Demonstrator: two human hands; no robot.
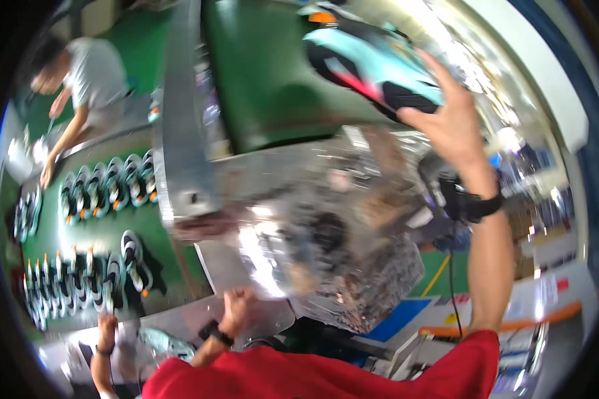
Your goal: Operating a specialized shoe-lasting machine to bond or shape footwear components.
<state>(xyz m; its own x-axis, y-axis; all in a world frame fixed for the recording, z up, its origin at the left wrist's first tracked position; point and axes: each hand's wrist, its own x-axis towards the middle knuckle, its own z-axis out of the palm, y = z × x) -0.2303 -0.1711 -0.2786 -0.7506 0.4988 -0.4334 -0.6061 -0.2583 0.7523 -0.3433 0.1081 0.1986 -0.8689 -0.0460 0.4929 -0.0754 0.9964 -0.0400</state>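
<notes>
My right hand [449, 113] reaches far forward on the right, thumb and fingers closed round one end of a shoe [373, 60]. The shoe is light teal with black and pink parts and an orange patch at its far end. It is over or beside a green belt surface [266, 73]; whether it touches cannot be told. My left hand [238, 307], with a dark band at the wrist, is closed near a metal table edge [213, 266]. What its fingers hold, if anything, is hidden by blur.
Shiny, plastic-like clutter [339, 253] is blurred at the centre. On the left, shoes stand in rows on a green belt [100, 229]. A metal post [183, 133] rises between. One co-worker [96, 73] reaches toward the belt; another person's hand [106, 324] is at lower left.
</notes>
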